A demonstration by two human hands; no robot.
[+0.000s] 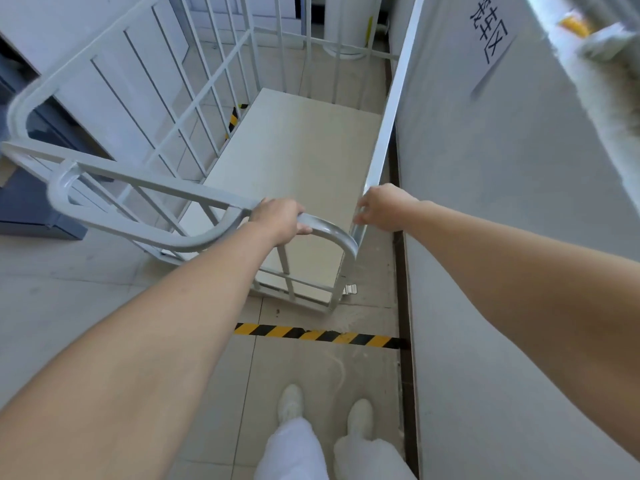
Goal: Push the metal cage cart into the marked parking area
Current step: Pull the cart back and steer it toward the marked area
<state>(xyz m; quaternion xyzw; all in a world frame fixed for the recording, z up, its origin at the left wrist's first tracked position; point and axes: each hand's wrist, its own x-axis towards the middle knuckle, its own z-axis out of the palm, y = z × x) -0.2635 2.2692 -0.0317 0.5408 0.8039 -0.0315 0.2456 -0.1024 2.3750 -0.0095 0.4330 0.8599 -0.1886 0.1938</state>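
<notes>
The white-painted metal cage cart [214, 140] is seen past the yellow-and-black striped floor tape [317, 336], tight beside the grey wall [502, 202]. Its rear rail is wrapped by the left hand [280, 218]; the side rail is lightly pinched by the right hand [382, 209]. A straight, even push is advised, so the wall is not scraped.

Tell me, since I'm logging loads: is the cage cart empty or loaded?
Empty. The cage cart shows only its bare platform between the bars.

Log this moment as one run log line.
left hand: gripping cage cart handle | right hand: on side rail | cart past striped floor tape, beside wall
</notes>
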